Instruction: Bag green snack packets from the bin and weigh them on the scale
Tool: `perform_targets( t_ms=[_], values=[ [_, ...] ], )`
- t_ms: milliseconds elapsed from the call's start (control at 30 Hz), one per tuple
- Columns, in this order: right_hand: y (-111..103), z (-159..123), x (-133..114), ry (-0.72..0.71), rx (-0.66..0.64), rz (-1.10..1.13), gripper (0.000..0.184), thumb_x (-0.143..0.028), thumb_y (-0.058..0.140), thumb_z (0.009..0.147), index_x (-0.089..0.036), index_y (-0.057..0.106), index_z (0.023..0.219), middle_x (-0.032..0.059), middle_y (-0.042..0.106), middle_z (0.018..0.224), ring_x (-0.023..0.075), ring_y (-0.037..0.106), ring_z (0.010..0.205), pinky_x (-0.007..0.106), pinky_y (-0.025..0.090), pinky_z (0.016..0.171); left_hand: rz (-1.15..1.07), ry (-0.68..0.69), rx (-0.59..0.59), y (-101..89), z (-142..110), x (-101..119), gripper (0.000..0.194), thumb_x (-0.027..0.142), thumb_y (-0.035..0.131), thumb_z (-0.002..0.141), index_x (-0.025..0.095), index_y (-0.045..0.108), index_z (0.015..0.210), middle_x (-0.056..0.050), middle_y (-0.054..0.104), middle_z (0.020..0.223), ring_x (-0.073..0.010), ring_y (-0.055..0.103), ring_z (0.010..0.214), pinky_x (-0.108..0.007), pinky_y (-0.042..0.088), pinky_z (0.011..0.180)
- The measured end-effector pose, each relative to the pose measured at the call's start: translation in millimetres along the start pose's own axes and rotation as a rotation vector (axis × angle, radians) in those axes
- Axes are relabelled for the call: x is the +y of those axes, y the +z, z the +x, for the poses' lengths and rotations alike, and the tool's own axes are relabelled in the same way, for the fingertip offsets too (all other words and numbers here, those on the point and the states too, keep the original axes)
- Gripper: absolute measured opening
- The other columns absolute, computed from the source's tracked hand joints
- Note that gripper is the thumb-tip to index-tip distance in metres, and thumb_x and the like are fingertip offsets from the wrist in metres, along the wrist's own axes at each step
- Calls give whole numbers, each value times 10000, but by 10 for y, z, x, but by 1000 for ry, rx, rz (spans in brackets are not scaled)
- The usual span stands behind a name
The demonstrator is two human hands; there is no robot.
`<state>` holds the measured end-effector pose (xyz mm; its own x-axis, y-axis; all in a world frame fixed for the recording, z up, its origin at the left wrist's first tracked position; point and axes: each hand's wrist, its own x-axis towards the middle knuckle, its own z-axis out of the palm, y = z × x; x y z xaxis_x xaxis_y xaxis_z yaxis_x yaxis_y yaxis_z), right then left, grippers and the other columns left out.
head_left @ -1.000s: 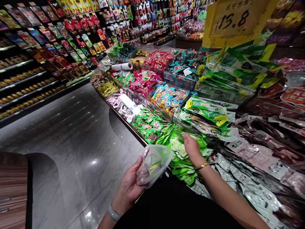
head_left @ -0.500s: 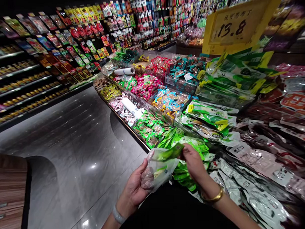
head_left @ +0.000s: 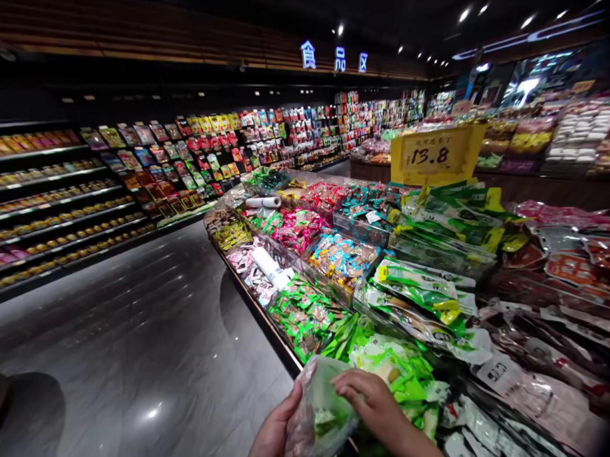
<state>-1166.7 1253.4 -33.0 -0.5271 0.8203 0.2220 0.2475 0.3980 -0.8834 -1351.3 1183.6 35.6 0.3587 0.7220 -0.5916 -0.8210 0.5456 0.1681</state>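
A person stands at a long shop counter heaped with wrapped snacks, seen from their own head; both bare hands show at the bottom edge. The left hand (head_left: 272,441) is curled around the underside of a clear plastic bag (head_left: 318,415), gripping it from the left; green packets show through the film. The right hand (head_left: 373,404) lies over the mouth of the bag with fingers bent and touching the film; whether it pinches a packet cannot be told, since the fingertips are hidden by the bag. Just beyond the right hand lies a pile of green packets (head_left: 395,365) on the counter; beside it sits a clear bin of green sweets (head_left: 304,315). Farther along the counter rests a roll of bags (head_left: 271,267), and a second roll (head_left: 263,202) lies near the far end. A yellow price sign (head_left: 432,153) reading 13.8 stands above the heaps; wall shelves (head_left: 60,206) of bright packets line the left side across a glossy grey floor (head_left: 130,356).
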Motion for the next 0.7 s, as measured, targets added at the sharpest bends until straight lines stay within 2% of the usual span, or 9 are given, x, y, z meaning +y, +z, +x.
perform_targets(
  t_ms=[67,133,167,233,333,467,567,700],
  values=[
    [-129,-46,259,98,202,-58,368,-462,434,985,-266,744,955,98,753,1055,278,682,1032,426,520,937,70,32,32,4,17,20,341,383,651,889,135,678,1122,-97,734,720,-263,708,595,-367,565,577],
    [-253,-135,615,240,307,-254,351,-452,459,945,-266,741,1043,123,715,1200,318,627,1178,502,449,1054,110,73,65,-12,47,40,344,376,666,881,149,674,1140,-89,736,711,-266,707,587,-373,562,568],
    [-295,-192,805,314,267,-370,354,-431,531,883,-272,728,1131,123,658,1322,338,563,1281,535,382,1122,111,86,73,-23,66,48,345,361,675,877,155,668,1154,-81,733,697,-263,704,579,-367,558,556],
    [-324,-313,1153,480,154,-561,617,-382,663,717,-295,639,1327,108,464,1532,387,385,1432,618,230,1190,102,103,76,-36,107,58,342,316,691,866,167,660,1172,-64,720,659,-257,700,569,-346,546,530],
    [-264,-455,1495,576,13,-682,753,-353,623,694,-341,532,1441,55,375,1584,344,296,1482,592,214,1209,112,108,51,0,149,54,301,278,697,859,167,670,1138,-49,700,611,-253,695,558,-324,531,507],
    [-227,-519,1590,539,-9,-691,740,-304,570,731,-296,507,1469,55,408,1572,307,327,1475,499,272,1212,124,52,9,150,127,18,208,308,664,889,149,688,1021,-42,670,577,-205,637,463,-285,490,446],
    [-334,-551,1507,492,-15,-639,754,-246,612,717,-205,511,1463,99,444,1551,295,369,1457,428,293,1211,81,0,17,265,55,-4,198,314,602,939,131,673,917,-12,612,522,-120,547,373,-198,407,371],
    [-517,-616,1422,452,50,-632,587,-259,575,856,-83,532,1414,186,510,1483,304,470,1380,438,329,1184,81,-2,58,326,24,-13,231,323,524,985,139,663,971,32,552,506,-84,506,353,-158,389,344]
  ],
)
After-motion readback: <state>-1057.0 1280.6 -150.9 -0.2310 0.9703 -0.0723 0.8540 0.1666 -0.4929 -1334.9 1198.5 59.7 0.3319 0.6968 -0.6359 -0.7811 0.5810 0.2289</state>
